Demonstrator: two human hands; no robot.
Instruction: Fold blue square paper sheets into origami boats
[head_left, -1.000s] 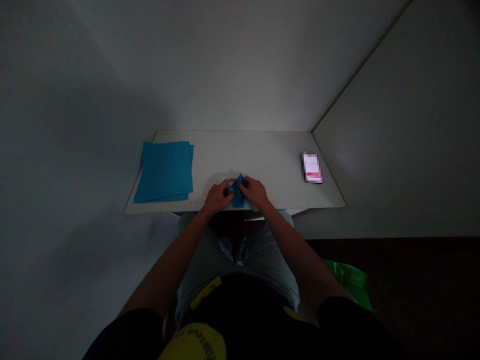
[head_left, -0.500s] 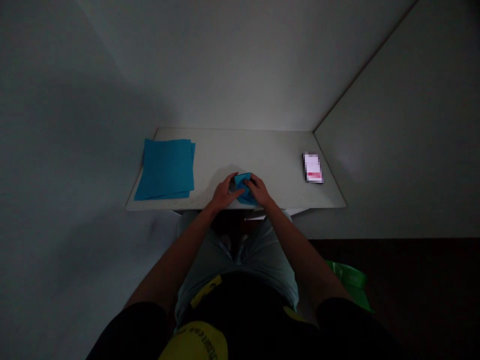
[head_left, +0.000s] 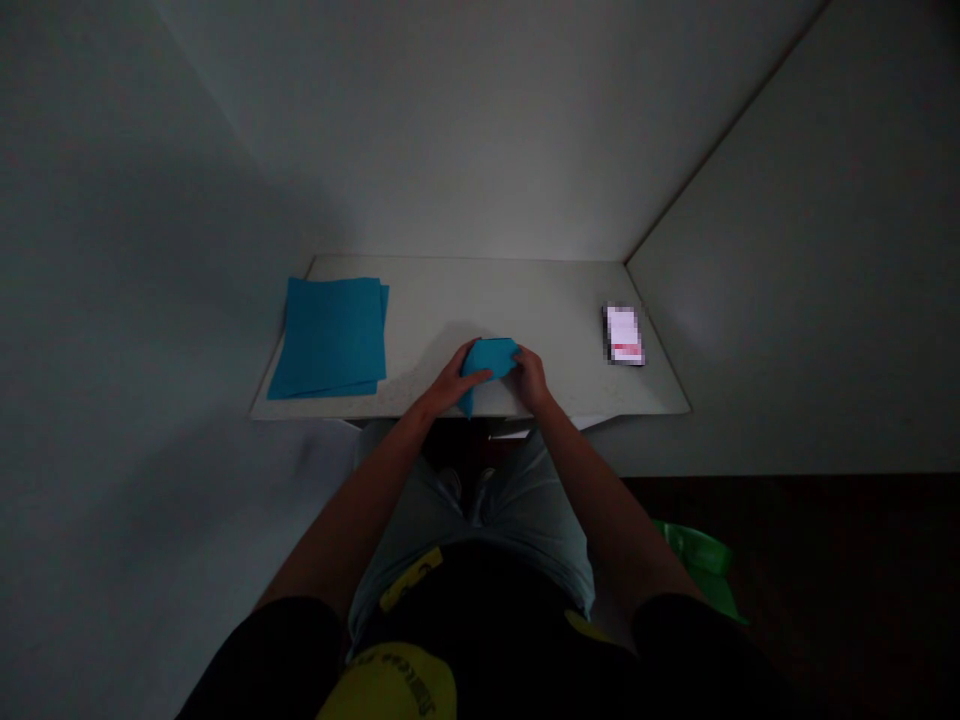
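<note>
Paper [head_left: 496,358], blue, folded to a small angular form: one item, at the front middle of the table, between two hands, its lower left corner tapering to a point at the front edge. We cannot tell whether it rests on the surface or is lifted just off it.

Left hand [head_left: 452,382]: holding the left end, thumb laid across the face, fingers behind; grip narrow. These fingers hide part of the folds from us.

Right hand [head_left: 531,380]: fingertips closed on the right end, also a narrow grip; we cannot make out the thumb clearly.

Table [head_left: 442,285]: white, narrow, set against a pale wall [head_left: 450,130]. A soft shadow falls beside the left hand.

Blue sheets [head_left: 328,335]: a loose stack, flat, at the left end, edges out of line, well apart from the hands.

Phone-like device [head_left: 624,336]: lying near the right end, screen lit, blurred by pixels; we cannot read it.

Side panel [head_left: 810,270]: grey, bounding the table's right end.

Jeans [head_left: 409,515] and black shirt [head_left: 517,640] with yellow print: below the table, both partly covered by the forearms.

Green container [head_left: 701,555]: on the dark floor at lower right, partly behind the right arm.
</note>
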